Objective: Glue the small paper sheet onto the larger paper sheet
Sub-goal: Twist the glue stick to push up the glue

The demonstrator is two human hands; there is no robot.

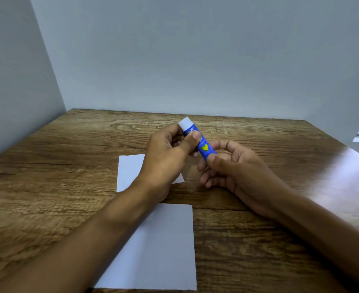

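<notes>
- Above the wood-grain tabletop, both hands hold a blue cylindrical glue stick with a white cap.
- Left hand: grip clamped near the cap.
- Right hand: grip pinching the base.
- Small paper sheet lies far; larger paper sheet lies near, both flat and white.

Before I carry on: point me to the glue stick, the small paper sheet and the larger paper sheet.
glue stick point(205, 147), head view, on the blue body at the yellow heart.
small paper sheet point(129, 172), head view, on its bare left part.
larger paper sheet point(163, 250), head view, on its bare middle.
</notes>
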